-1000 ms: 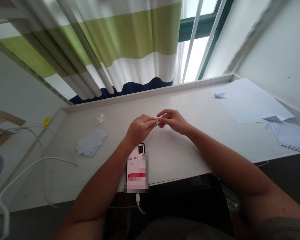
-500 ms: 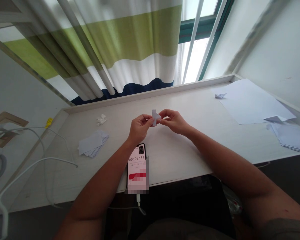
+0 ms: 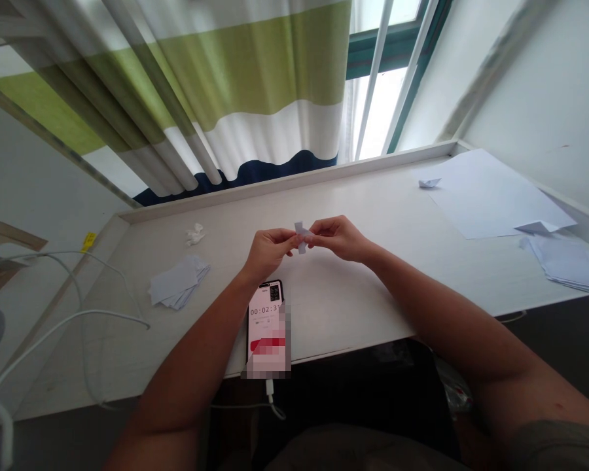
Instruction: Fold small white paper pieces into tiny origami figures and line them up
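**A:** Where is the small folded paper piece (image 3: 301,237) being held?

**B:** It is being pinched above the worktop (image 3: 353,294) between the left hand (image 3: 269,252) and the right hand (image 3: 341,239). Neither is spread; the hands are nearly meeting at the paper.

**A:** What could go wrong from here?

**B:** The piece could be crumpled if too much pressure is being applied, or a crease could be misplaced if the grip slips. If it were dropped, it could land near the phone (image 3: 265,314), which is lying below the left forearm (image 3: 211,327) with its lower part pixelated.

**A:** Are things being kept in containers?

**B:** No box or tray can be made out. A stack of paper slips (image 3: 179,281) is lying loose at the left, beside a crumpled white scrap (image 3: 194,234). At the right, a small paper boat (image 3: 429,183) is resting on a large white sheet (image 3: 485,196).
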